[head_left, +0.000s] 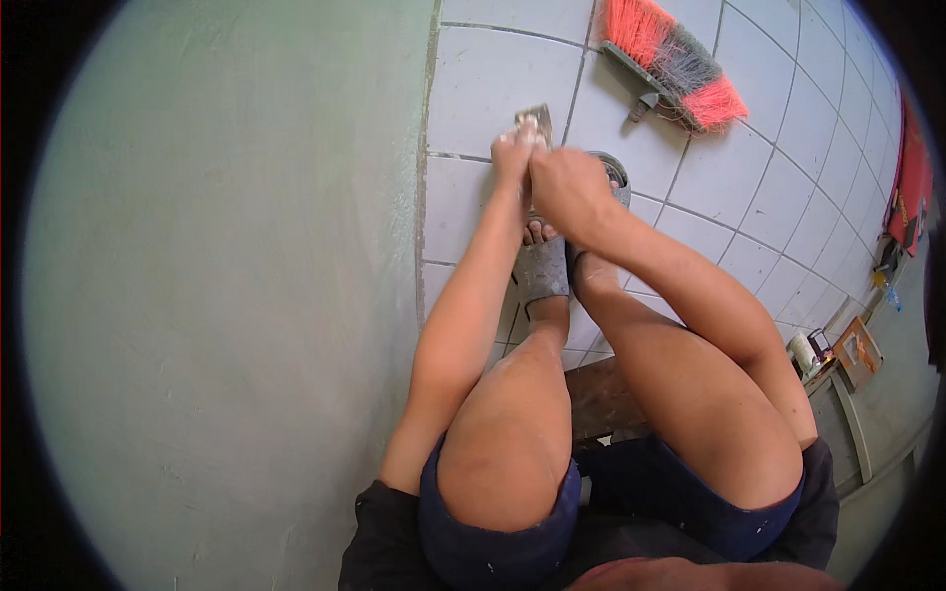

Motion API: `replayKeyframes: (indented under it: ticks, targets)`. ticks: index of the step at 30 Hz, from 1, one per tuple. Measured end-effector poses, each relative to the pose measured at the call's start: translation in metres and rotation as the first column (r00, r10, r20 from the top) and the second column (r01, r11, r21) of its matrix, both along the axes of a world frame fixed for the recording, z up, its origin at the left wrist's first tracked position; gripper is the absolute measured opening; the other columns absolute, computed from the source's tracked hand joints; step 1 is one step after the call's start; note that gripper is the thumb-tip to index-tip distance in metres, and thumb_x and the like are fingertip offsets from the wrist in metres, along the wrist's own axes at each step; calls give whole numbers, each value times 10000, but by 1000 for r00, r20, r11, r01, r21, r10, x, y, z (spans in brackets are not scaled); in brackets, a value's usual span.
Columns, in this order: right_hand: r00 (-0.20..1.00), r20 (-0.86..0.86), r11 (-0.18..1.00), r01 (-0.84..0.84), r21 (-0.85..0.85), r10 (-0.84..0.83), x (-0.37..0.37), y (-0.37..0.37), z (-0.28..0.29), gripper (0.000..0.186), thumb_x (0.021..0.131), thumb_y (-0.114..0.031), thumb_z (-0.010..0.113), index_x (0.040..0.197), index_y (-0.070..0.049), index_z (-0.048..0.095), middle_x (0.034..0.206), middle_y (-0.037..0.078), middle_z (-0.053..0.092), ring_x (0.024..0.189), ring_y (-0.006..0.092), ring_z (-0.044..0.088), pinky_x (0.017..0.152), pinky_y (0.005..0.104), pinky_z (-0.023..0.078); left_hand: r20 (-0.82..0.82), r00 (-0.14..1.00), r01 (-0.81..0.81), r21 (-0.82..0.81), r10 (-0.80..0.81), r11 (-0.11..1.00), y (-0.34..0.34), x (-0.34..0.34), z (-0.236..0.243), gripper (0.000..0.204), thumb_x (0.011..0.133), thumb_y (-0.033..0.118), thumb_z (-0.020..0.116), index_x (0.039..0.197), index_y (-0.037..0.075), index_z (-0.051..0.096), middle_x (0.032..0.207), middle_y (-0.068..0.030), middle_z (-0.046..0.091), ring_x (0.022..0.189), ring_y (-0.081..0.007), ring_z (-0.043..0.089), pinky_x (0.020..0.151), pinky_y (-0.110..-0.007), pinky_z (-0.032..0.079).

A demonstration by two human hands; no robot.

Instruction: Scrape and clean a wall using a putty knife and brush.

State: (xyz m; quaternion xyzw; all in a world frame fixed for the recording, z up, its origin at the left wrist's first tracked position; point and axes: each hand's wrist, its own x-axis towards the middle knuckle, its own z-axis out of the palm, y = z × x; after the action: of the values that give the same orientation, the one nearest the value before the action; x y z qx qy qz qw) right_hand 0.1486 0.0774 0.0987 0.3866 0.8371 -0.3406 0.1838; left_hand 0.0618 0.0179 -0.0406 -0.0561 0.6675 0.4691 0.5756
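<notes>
My left hand [510, 158] is closed near a small flat-bladed scraper [534, 114], which seems to be in its grip. Whitish paste [530, 128] clings to the blade and the fingertips. Close beside it on the right, my right hand [572, 189] is curled shut, knuckles up and slightly blurred; whatever its fingers hold is hidden beneath it. Both hands hover above my feet, which wear grey slippers [542, 270]. The scraper's handle is out of sight.
A smooth grey-green wall [227, 295] rises along my left and meets the white tiled floor [493, 89]. An orange and grey broom head [678, 67] lies ahead to the right. Far right are a red object [912, 187] and a small wooden box [857, 353]. I sit on a low brown seat [601, 396].
</notes>
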Motion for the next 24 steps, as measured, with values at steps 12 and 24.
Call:
replayKeyframes:
  ticks: [12, 24]
  targets:
    - [995, 11, 992, -95, -81, 96, 28, -40, 7, 162, 836, -93, 595, 898, 32, 678, 781, 201, 728, 738, 334, 745, 651, 421, 597, 176, 978, -99, -90, 114, 991, -49, 30, 39, 247, 1018, 217, 617, 851, 36, 633, 750, -11, 623, 614, -117, 564, 555, -305, 476]
    - [1000, 20, 998, -16, 69, 14, 36, -42, 1, 185, 837, -120, 619, 889, 39, 698, 785, 199, 734, 741, 298, 752, 679, 391, 604, 13, 991, 135, -75, -135, 988, -20, 29, 27, 281, 1007, 235, 640, 819, 28, 660, 721, -12, 639, 598, -93, 574, 525, -284, 453]
